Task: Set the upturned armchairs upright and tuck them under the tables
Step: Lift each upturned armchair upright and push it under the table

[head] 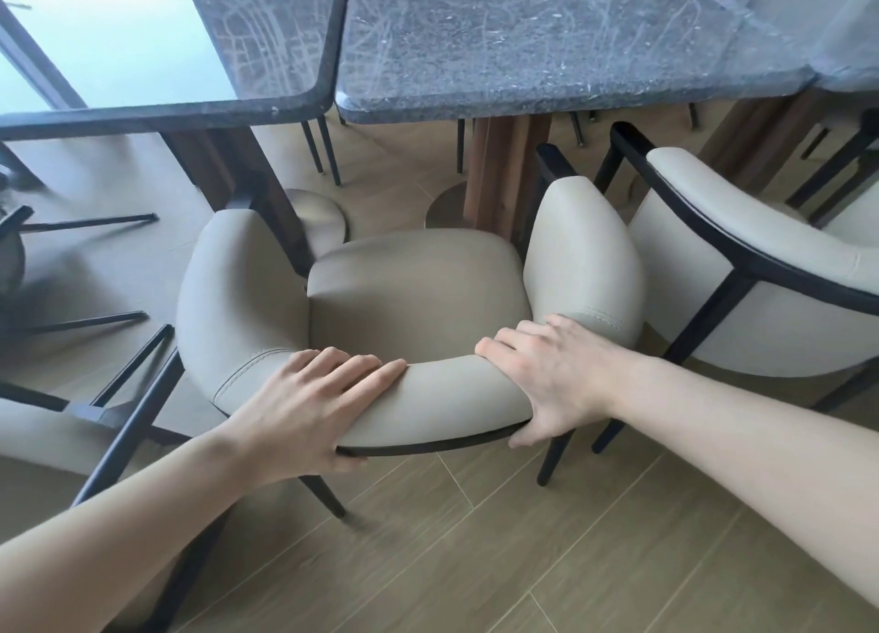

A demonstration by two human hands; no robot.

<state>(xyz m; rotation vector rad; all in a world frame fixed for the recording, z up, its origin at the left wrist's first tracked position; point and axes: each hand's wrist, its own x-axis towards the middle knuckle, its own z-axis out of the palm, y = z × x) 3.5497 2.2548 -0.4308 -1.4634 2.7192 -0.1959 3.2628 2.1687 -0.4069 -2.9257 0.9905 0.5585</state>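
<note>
1. The beige armchair (414,294) stands upright on the wooden floor (547,561), its seat facing the two dark stone tables (523,37), just short of their edge.
2. The left hand (304,394) grips the curved backrest, fingers over the top, thumb beneath.
3. The right hand (547,375) grips the same backrest (thumb under its dark rim).
4. A second armchair (761,270) stands just beside, on the right.
</note>
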